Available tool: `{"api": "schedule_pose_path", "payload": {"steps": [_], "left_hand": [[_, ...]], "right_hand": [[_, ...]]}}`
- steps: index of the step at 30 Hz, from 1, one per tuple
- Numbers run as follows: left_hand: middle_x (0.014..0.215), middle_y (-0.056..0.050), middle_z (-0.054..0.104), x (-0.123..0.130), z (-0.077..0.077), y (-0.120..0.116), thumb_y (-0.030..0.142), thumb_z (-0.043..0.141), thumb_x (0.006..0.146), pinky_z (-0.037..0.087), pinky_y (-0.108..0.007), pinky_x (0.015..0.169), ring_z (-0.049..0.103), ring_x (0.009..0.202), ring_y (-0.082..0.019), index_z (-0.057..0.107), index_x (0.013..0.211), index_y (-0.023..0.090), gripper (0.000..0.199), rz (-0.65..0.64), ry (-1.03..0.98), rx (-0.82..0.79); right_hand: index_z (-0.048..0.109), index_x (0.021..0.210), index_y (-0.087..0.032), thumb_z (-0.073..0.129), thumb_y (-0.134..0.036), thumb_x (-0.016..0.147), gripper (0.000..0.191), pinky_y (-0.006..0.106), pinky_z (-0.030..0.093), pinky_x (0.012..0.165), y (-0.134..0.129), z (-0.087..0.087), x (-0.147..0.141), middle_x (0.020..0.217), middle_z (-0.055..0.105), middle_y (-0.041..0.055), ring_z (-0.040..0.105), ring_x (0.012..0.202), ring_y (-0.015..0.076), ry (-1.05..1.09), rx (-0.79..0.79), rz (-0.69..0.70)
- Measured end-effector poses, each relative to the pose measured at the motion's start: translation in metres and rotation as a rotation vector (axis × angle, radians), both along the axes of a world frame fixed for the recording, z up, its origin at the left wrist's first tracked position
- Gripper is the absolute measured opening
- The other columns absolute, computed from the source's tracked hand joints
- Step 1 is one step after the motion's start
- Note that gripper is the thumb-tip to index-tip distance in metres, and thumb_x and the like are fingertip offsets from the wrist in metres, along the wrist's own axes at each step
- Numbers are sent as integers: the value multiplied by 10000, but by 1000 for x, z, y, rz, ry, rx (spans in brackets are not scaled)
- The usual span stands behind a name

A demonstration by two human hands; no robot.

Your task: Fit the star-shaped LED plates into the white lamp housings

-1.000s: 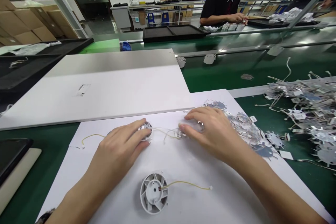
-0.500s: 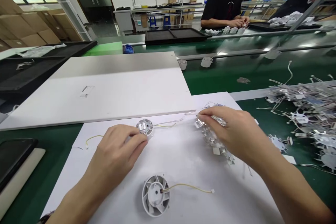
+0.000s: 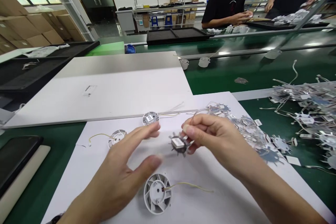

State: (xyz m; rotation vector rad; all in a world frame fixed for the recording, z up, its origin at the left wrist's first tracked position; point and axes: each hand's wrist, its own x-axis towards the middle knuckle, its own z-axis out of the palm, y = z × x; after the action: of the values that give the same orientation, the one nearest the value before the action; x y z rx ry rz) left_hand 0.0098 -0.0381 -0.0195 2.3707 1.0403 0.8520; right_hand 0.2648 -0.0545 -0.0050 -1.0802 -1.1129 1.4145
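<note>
My right hand pinches a star-shaped metal disc with a white label, and a thin wire trails from it. My left hand hovers open over the white sheet, fingers spread and holding nothing. Its fingertips are nearest a labelled round disc at the sheet's far side. A white round vented housing with a yellow wire lies below my hands. A second housing sits left, partly hidden behind my left hand. A heap of wired star discs lies to the right.
A larger tangle of wired discs lies on the green bench at right. A white board lies beyond the sheet, and a black tablet sits at lower left. Beyond, a co-worker handles parts behind a black tray.
My right hand has brought a star disc from the heap to the sheet's middle. My left hand has moved off the round disc toward me, its fingers spread, uncovering the second housing.
</note>
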Motion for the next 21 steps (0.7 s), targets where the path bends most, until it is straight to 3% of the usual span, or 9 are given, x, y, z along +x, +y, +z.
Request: {"api": "schedule_pose_path", "payload": {"steps": [3, 5, 7, 10, 13, 17, 21], "left_hand": [[1303, -1, 830, 4, 6, -6, 746, 637, 1030, 719, -306, 778, 809, 1182, -276, 649, 1502, 469, 547, -42, -291, -532], [1162, -32, 866, 8, 5, -5, 719, 757, 964, 726, -326, 766, 838, 1082, -298, 771, 1360, 414, 501, -85, -455, -816], [1037, -41, 873, 11, 3, -4, 639, 829, 948, 720, -325, 798, 850, 994, -280, 803, 1303, 369, 447, -135, -563, -1002], [934, -24, 863, 12, 3, -4, 475, 837, 1001, 677, -219, 754, 841, 857, -190, 816, 1253, 337, 288, -169, -623, -1097], [813, 4, 834, 12, 7, -5, 394, 859, 993, 638, -150, 698, 814, 753, -136, 833, 1191, 304, 219, -143, -632, -1118], [934, -17, 862, 12, 12, -5, 395, 903, 944, 664, -204, 729, 835, 807, -175, 823, 1190, 312, 272, -119, -626, -1139], [900, -37, 864, 9, 14, -3, 332, 891, 918, 690, -271, 715, 847, 794, -232, 842, 1182, 292, 272, -119, -539, -1118]], "right_hand": [[816, 872, -203, 915, -348, 936, 187, 216, 626, 661, -7, -1, -16, 806, 770, 15, 727, 702, 144, 100, -16, 94], [832, 901, -220, 875, -329, 976, 139, 219, 607, 691, -12, -2, -21, 834, 781, 14, 726, 745, 147, 57, 34, 92], [836, 915, -238, 817, -308, 1016, 124, 227, 575, 692, -16, -3, -23, 848, 789, 10, 715, 766, 152, -27, 85, 55], [823, 881, -237, 788, -265, 990, 117, 225, 508, 639, -15, -3, -22, 827, 767, 1, 659, 731, 142, -150, 105, -1], [779, 823, -203, 789, -316, 949, 170, 228, 437, 577, -11, -1, -19, 709, 671, -11, 566, 636, 131, -200, -38, 83], [765, 818, -175, 762, -449, 996, 327, 237, 405, 585, -10, 0, -14, 686, 630, -6, 509, 603, 121, -137, -204, 307], [766, 842, -181, 823, -477, 988, 336, 233, 432, 593, -11, 1, -11, 736, 666, 0, 552, 617, 125, -72, -230, 368]]}}
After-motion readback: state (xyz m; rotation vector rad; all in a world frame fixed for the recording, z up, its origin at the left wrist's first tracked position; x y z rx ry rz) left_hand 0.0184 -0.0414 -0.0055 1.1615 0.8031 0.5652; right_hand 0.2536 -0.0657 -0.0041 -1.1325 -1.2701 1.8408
